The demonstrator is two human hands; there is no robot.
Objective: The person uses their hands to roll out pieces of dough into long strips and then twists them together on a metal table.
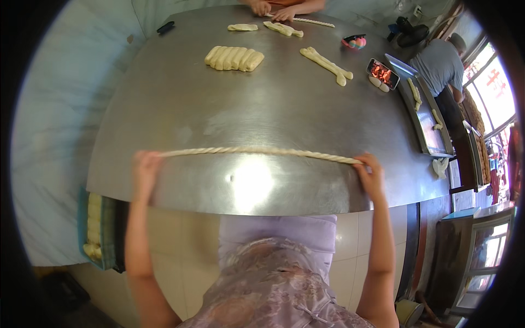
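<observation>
A long twisted rope of dough (254, 150) stretches from side to side above the near part of the metal table (172, 110). Its left end is pinched in my left hand (147, 166), which is slightly blurred. My right hand (371, 174) grips the other end between thumb and fingers. The rope bows gently away from me; whether its middle touches the tabletop I cannot tell. Beyond it lies a row of dough strips (234, 58) pressed side by side. A folded length of dough (327, 65) rests to the right of that row.
At the right edge stands a metal tray (430, 133) with twisted dough pieces, near a propped phone (382, 74). A co-worker's hands (275, 11) hold another dough rope (313, 21) at the far edge. Another person (439, 65) bends beyond the tray. A blue bin (107, 233) holds dough at lower left.
</observation>
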